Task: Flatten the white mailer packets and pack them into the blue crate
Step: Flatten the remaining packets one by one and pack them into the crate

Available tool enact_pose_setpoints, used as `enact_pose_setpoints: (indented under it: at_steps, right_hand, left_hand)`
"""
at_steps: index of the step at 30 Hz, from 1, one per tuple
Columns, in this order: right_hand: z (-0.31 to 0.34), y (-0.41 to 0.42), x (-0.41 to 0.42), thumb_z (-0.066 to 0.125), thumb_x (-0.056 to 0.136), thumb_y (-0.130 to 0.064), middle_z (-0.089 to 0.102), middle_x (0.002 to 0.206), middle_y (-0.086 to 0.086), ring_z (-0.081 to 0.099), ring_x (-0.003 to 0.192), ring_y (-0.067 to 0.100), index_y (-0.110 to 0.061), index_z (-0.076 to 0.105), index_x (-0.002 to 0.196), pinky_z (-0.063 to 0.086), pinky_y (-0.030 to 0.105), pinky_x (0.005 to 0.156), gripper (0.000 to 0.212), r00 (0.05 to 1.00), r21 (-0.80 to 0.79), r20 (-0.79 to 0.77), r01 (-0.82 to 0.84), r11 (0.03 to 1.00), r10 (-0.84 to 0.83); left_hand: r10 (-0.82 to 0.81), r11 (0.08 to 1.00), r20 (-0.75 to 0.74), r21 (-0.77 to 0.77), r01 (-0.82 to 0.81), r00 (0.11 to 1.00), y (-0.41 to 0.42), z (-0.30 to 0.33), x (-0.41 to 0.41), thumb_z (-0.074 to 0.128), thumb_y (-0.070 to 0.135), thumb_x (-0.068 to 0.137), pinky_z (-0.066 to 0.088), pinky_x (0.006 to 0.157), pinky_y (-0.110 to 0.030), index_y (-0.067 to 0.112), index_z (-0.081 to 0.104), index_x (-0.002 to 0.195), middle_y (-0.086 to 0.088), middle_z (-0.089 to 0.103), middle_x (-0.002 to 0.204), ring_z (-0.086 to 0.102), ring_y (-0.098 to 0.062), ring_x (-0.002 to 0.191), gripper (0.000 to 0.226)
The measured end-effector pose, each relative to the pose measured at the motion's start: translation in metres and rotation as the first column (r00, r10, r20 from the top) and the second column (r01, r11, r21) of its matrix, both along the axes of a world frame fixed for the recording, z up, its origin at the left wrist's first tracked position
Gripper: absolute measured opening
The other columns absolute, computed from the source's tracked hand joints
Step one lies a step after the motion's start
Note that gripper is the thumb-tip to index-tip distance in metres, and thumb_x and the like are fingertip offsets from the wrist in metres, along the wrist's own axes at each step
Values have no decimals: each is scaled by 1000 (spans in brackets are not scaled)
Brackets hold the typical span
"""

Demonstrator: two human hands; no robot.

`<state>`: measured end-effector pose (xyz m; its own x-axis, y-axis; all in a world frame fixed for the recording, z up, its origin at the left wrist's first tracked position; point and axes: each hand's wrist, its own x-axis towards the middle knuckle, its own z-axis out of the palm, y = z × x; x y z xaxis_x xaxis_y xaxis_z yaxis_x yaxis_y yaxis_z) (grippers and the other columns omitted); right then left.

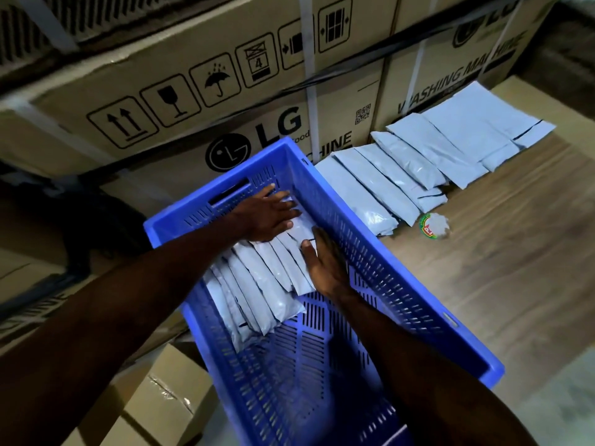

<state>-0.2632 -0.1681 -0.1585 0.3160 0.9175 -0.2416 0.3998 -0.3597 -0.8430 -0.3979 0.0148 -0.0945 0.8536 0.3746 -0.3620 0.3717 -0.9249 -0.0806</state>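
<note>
Pressing down with both hands inside the blue crate is pretty much the whole scene. The left hand, just above center of the frame, lies flat with its fingers straight and spread on the top end of the packed mailer packets. The right hand, just right of center, also has its fingers stretched out and not curled, resting along the right edge of that same bunch, close to the crate's right wall. Neither hand is actually gripping anything, just flat contact.

The packed packets sit overlapping like shingles, slanting from the center of the frame down toward the lower left part of the crate floor. The rest of the perforated crate bottom, toward the lower middle of the frame, is bare.

More loose mailer packets are fanned out in an overlapping row on the wooden surface, in the upper right of the frame, starting right beside the crate's far right corner and running up toward the big cardboard boxes printed with LG and washing machine text. A small round green and red sticker or lid thing lies on the surface just below that row; can't tell what it is. Smaller cardboard boxes show at lower left.
</note>
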Motion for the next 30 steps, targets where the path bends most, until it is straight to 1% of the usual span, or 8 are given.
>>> enact_pose_setpoints:
  at_steps: [4,8,11,15,19,23,27,30]
  right_hand:
    - [1,-10,-1,28,94,-70,30,167,3,25,154,18,-18,36,159,18,38,127,84,999,76,2,37,996,-38]
    - [2,-25,-14,24,99,-61,29,167,10,24,155,25,-14,39,157,14,43,125,76,983,167,173,36,985,-66]
    - [2,-28,-21,23,98,-61,26,168,10,19,156,25,-14,37,158,7,42,126,77,989,159,131,46,986,-67]
    - [-7,-23,-13,28,98,-61,32,165,11,25,154,23,-14,38,157,16,44,127,77,996,169,80,31,985,-45]
    - [-12,-19,-9,24,97,-64,29,167,8,20,155,21,-18,34,159,12,44,127,78,994,138,109,-37,990,22]
    - [-6,-24,-7,26,98,-65,19,170,5,12,157,17,-21,25,162,6,41,128,78,989,101,112,-110,989,99]
    - [0,-19,6,38,101,-53,26,168,5,20,156,18,-17,33,159,9,29,126,68,987,111,122,-116,987,102]
    - [0,-15,9,38,101,-53,26,168,5,21,156,17,-16,33,159,8,22,123,69,986,115,114,-138,984,125]
  left_hand:
    - [-11,995,86,-95,20,996,-4,2,2,3,58,98,12,124,-50,25,38,155,-3,35,162,23,-27,152,74]
    - [-37,994,132,-97,50,991,-8,-7,-4,-2,63,101,18,122,-55,29,39,154,-2,39,160,27,-27,151,75]
    - [-17,993,133,-116,32,991,-12,-9,-5,0,65,100,14,123,-55,33,37,154,2,35,162,23,-24,153,72]
    - [-26,990,125,-136,44,992,-13,-6,0,-2,66,98,14,122,-55,34,36,154,3,36,161,22,-24,153,74]
    - [-29,988,119,-145,46,993,-10,-8,-6,6,62,100,20,119,-56,33,39,153,2,40,159,28,-28,150,69]
    - [-69,986,160,-137,92,985,-9,1,-6,13,58,103,30,114,-54,30,48,148,1,49,152,40,-28,143,63]
    - [-99,986,242,-109,129,965,-2,11,3,26,49,104,41,104,-51,23,57,142,-1,61,138,54,-28,126,55]
    - [-68,980,219,-167,106,973,3,11,14,25,50,103,40,109,-52,18,56,141,-3,58,143,50,-28,133,59]
